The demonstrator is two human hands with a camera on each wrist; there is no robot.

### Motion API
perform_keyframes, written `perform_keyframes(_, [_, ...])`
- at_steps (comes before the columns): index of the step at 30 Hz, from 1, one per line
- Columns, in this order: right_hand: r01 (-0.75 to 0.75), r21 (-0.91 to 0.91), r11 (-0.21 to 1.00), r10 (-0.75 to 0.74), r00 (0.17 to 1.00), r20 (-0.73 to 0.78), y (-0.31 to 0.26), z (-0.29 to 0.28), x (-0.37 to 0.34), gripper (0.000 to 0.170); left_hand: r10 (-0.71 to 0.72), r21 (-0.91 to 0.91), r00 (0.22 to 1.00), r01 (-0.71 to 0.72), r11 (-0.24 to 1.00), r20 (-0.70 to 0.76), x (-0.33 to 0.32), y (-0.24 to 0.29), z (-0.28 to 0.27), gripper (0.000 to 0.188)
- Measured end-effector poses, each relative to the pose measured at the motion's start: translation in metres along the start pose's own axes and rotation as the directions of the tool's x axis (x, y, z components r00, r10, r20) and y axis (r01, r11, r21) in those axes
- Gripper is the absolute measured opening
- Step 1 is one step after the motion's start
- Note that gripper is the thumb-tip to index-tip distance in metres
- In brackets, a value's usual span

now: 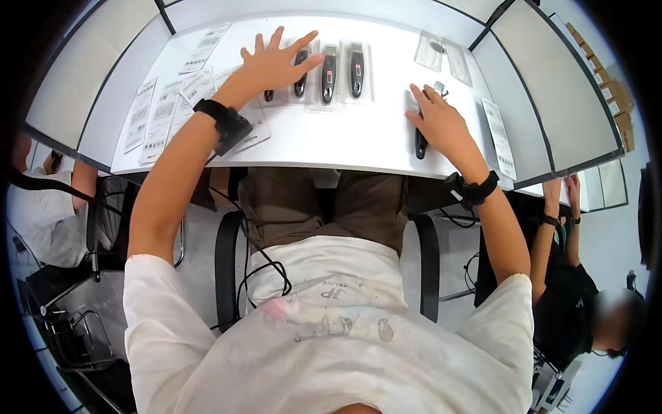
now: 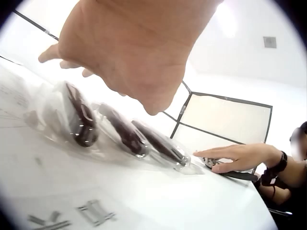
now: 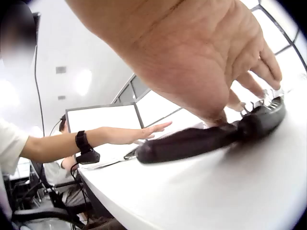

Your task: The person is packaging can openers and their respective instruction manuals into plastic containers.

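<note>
My left hand (image 1: 272,67), fingers spread wide, is over a row of black-handled tools in clear plastic packs. Two of these packed tools (image 1: 329,74) (image 1: 356,69) lie uncovered just right of its thumb; others are partly hidden under the hand. In the left wrist view, the packs (image 2: 81,120) lie below the raised palm. On the right, my right hand (image 1: 445,125) hovers with straight fingers over an unpacked black tool (image 1: 420,145). The right wrist view shows its long handle (image 3: 192,143) and curved metal teeth (image 3: 261,105), with the thumb right at the handle.
Printed cards with barcodes (image 1: 165,110) overlap on the table's left side. Another card (image 1: 498,138) lies along the right edge. Empty clear plastic shells (image 1: 431,52) sit at the back right. White partition panels (image 1: 552,90) enclose the table; another person sits beyond the right one.
</note>
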State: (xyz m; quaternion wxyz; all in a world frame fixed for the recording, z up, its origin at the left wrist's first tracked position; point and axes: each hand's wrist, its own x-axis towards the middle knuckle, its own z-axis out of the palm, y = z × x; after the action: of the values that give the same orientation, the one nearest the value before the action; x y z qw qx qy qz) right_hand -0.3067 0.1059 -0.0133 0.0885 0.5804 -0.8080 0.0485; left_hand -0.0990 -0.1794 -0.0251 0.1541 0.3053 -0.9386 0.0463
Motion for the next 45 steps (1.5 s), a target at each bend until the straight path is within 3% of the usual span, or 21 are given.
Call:
perform_keyframes(2, [-0.061, -0.32, 0.945, 0.059, 0.998, -0.014, -0.01, -0.011, 0.003, 0.061, -0.001, -0.129, 0.995, 0.015, 0.992, 0.104, -0.002, -0.007, 0.005, 0.089])
perform_keyframes(3, [-0.055, -0.433, 0.9, -0.001, 0.992, -0.128, -0.008, 0.0, 0.013, 0.061, 0.008, -0.131, 0.995, 0.004, 0.991, 0.095, -0.001, -0.002, 0.003, 0.089])
perform_keyframes(5, [-0.003, -0.227, 0.974, -0.025, 0.992, -0.121, -0.036, -0.011, 0.042, 0.062, -0.005, -0.165, 0.971, 0.046, 0.985, 0.24, -0.008, 0.012, 0.001, 0.088])
perform_keyframes(7, [0.164, 0.217, 0.962, -0.141, 0.983, -0.115, -0.057, -0.003, 0.068, 0.06, 0.011, -0.14, 0.975, 0.021, 0.99, 0.224, -0.012, 0.023, 0.003, 0.089])
perform_keyframes(11, [0.228, 0.224, 0.948, -0.204, 0.971, -0.125, -0.071, 0.03, 0.098, 0.062, 0.019, -0.143, 0.985, 0.006, 0.99, 0.171, -0.016, 0.035, 0.008, 0.085])
perform_keyframes(13, [0.158, 0.354, 0.922, -0.205, 0.974, 0.099, -0.076, 0.008, 0.086, 0.06, 0.033, -0.171, 0.988, -0.007, 0.985, 0.149, -0.029, 0.041, 0.004, 0.081])
perform_keyframes(14, [0.257, 0.335, 0.907, -0.255, 0.966, -0.05, -0.073, 0.015, 0.072, 0.058, 0.058, -0.161, 0.988, -0.035, 0.986, 0.141, -0.038, 0.048, 0.001, 0.074])
perform_keyframes(18, [0.23, 0.336, 0.914, -0.201, 0.972, -0.118, -0.077, 0.008, 0.021, 0.054, 0.114, -0.115, 0.976, -0.093, 0.989, 0.188, -0.071, 0.076, -0.014, 0.065])
perform_keyframes(19, [0.151, 0.31, 0.939, -0.118, 0.985, -0.122, -0.081, 0.002, 0.013, 0.054, 0.111, -0.115, 0.977, -0.091, 0.989, 0.181, -0.076, 0.081, -0.013, 0.065])
perform_keyframes(21, [0.072, 0.28, 0.957, -0.036, 0.99, -0.135, -0.085, -0.003, 0.009, 0.054, 0.042, -0.169, 0.996, -0.055, 0.984, -0.082, -0.085, 0.091, -0.011, 0.068])
perform_keyframes(23, [-0.057, 0.022, 0.998, 0.061, 0.955, -0.291, -0.089, -0.001, 0.012, 0.052, 0.054, -0.084, 0.993, -0.063, 0.994, -0.101, -0.085, 0.1, -0.038, 0.07])
perform_keyframes(25, [-0.119, -0.004, 0.993, 0.115, 0.969, -0.219, -0.09, -0.006, 0.015, 0.057, -0.092, -0.028, 0.99, 0.095, 0.995, 0.108, -0.084, 0.103, -0.047, 0.071])
perform_keyframes(27, [-0.141, 0.002, 0.99, 0.141, 0.987, -0.08, -0.091, -0.002, 0.017, 0.062, -0.101, 0.01, 0.991, 0.1, 0.995, 0.086, -0.084, 0.102, -0.041, 0.067])
perform_keyframes(30, [-0.17, 0.007, 0.985, 0.17, 0.983, -0.064, -0.093, 0.006, 0.022, 0.064, -0.061, -0.067, 0.994, 0.068, 0.995, 0.094, -0.077, 0.101, -0.031, 0.064])
perform_keyframes(33, [-0.185, 0.01, 0.983, 0.185, 0.983, 0.016, -0.091, 0.003, 0.025, 0.062, 0.0, 0.01, 0.999, 0.0, 1.0, 0.036, -0.074, 0.101, -0.027, 0.066])
perform_keyframes(35, [-0.183, -0.028, 0.983, 0.182, 0.983, -0.012, -0.09, 0.001, 0.025, 0.061, -0.052, -0.022, 0.985, 0.056, 0.998, 0.163, -0.07, 0.101, -0.039, 0.07])
perform_keyframes(38, [-0.232, -0.005, 0.973, 0.232, 0.967, 0.105, -0.093, -0.015, 0.025, 0.059, -0.039, -0.033, 0.989, 0.044, 0.998, 0.14, -0.069, 0.099, -0.038, 0.069])
perform_keyframes(45, [-0.19, -0.04, 0.981, 0.188, 0.982, -0.031, -0.094, -0.02, 0.025, 0.058, -0.03, -0.08, 0.991, 0.041, 0.996, 0.13, -0.066, 0.093, -0.052, 0.065])
